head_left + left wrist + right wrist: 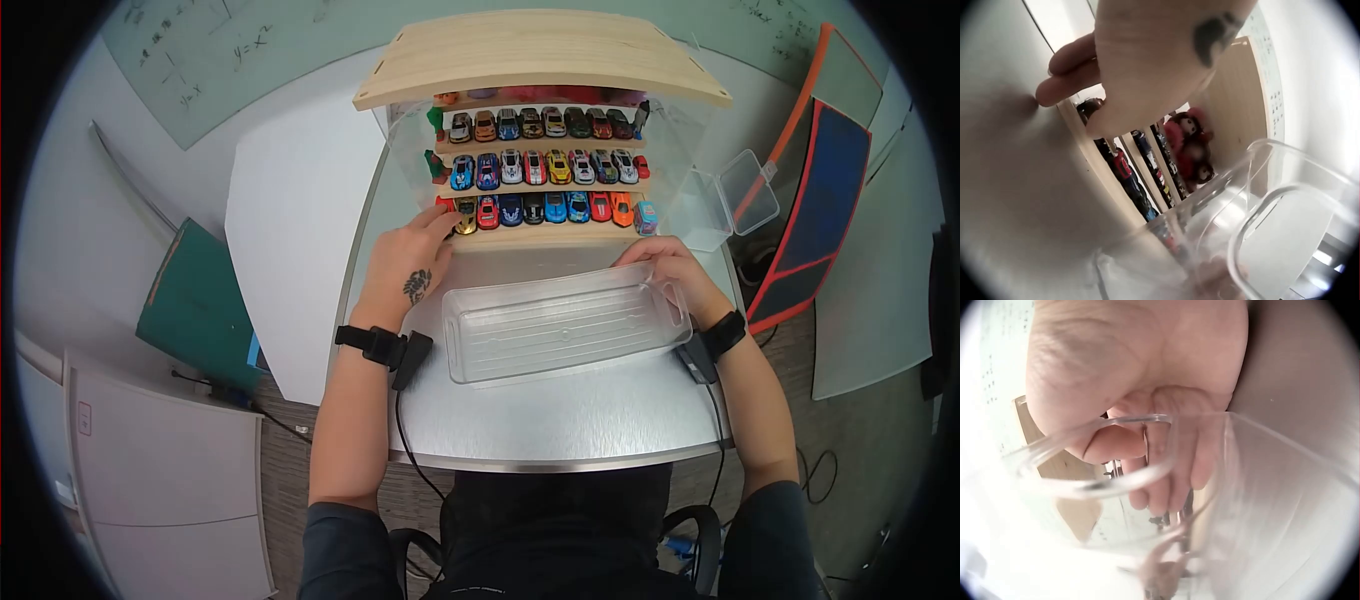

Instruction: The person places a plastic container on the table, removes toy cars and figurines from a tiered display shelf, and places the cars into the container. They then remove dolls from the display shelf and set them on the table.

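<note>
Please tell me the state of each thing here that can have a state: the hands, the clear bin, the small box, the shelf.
Left hand: fingers at the gold toy car on the bottom shelf.
Right hand: grips the clear plastic bin's rim.
Clear plastic bin: upright, empty, on the table.
Small clear box: lid open.
Wooden display shelf: three rows filled with toy cars.

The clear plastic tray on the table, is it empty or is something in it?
Empty: the clear tray shows only its bare ribbed bottom.
</note>
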Demonstrator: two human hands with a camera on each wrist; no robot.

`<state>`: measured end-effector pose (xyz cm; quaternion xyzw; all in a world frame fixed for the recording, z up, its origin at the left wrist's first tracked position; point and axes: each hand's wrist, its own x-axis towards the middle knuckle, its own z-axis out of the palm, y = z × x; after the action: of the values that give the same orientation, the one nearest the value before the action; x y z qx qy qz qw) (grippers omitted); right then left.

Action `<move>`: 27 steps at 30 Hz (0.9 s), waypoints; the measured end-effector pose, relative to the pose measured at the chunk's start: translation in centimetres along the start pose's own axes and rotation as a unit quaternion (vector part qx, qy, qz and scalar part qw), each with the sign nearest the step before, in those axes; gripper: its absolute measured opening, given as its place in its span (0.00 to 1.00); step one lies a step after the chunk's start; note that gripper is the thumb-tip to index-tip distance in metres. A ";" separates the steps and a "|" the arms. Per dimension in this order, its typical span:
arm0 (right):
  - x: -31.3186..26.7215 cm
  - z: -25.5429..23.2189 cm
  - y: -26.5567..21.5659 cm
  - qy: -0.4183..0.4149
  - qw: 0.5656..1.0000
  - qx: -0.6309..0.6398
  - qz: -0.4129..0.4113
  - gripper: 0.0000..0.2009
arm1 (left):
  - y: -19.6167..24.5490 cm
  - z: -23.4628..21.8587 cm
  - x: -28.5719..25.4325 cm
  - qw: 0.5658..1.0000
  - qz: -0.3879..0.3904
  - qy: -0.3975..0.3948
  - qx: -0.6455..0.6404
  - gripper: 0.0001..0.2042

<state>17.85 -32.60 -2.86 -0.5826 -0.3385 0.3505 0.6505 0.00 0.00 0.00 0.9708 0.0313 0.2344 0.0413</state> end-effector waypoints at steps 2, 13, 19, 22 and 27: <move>-0.2 0.2 -0.5 0.016 1.000 -0.001 0.012 0.22 | 0.5 0.0 0.3 0.999 0.008 -0.017 0.033 0.16; -0.4 0.4 -0.6 0.016 1.000 0.000 0.010 0.23 | 2.8 -7.5 0.0 0.884 -0.059 -0.010 -0.464 0.09; -0.4 0.4 -0.6 0.016 1.000 -0.008 -0.002 0.22 | 7.3 -7.8 -1.1 0.933 0.100 -0.217 -0.268 0.08; -0.3 0.4 -0.7 0.014 1.000 -0.005 0.000 0.22 | 7.4 -8.2 -1.0 0.917 0.106 -0.256 -0.289 0.08; -0.5 0.1 -0.5 0.007 1.000 0.003 0.003 0.22 | 3.6 -7.0 0.6 0.941 -0.091 -0.065 -0.321 0.08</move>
<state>17.55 -33.03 -2.38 -0.5840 -0.3307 0.3496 0.6537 -2.50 -3.04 6.88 0.9121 0.0404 0.1637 0.3737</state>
